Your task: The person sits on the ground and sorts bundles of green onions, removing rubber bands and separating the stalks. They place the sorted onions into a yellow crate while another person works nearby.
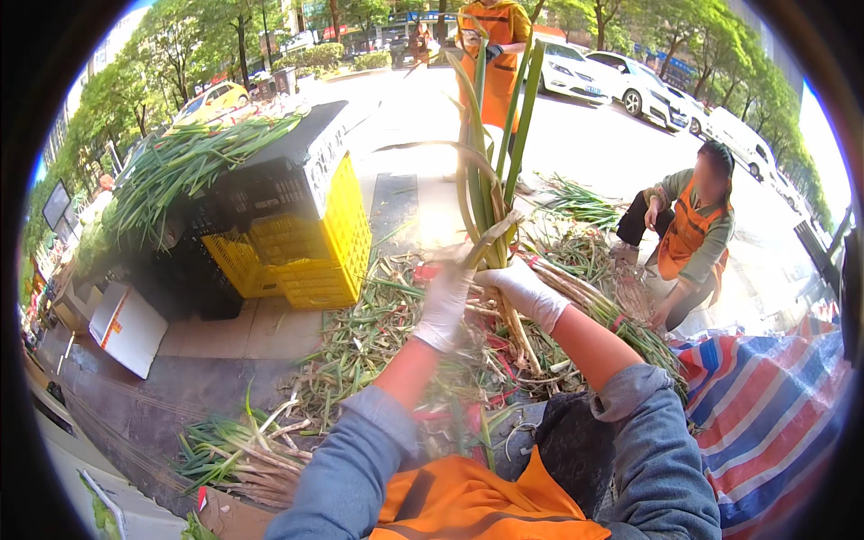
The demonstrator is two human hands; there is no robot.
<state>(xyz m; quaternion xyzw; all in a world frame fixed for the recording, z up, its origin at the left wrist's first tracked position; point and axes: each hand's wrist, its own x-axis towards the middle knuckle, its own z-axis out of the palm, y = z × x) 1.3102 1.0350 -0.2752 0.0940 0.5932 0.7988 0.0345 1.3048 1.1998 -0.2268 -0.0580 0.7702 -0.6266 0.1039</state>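
Observation:
My right hand (526,291), in a thin white glove, grips a few large green onions (494,250) upright around their stalks. Their long leaves rise in front of me, and the pale root ends (516,331) hang below the hand. Close beside it, my left hand (445,304) is gloved too and slightly blurred. Its fingers are closed on a bent, yellowish outer leaf (496,236) of the onions. Beneath both hands spreads a heap of stripped leaves and trimmings (364,351). Tied green onions (574,290) lie just beyond my right hand.
Left stand yellow and black plastic crates (317,263) with green onions (196,162) on top. More onions (256,452) lie at lower left. A person in an orange apron (695,229) squats at right near a striped tarp (769,412); another person (496,74) stands ahead.

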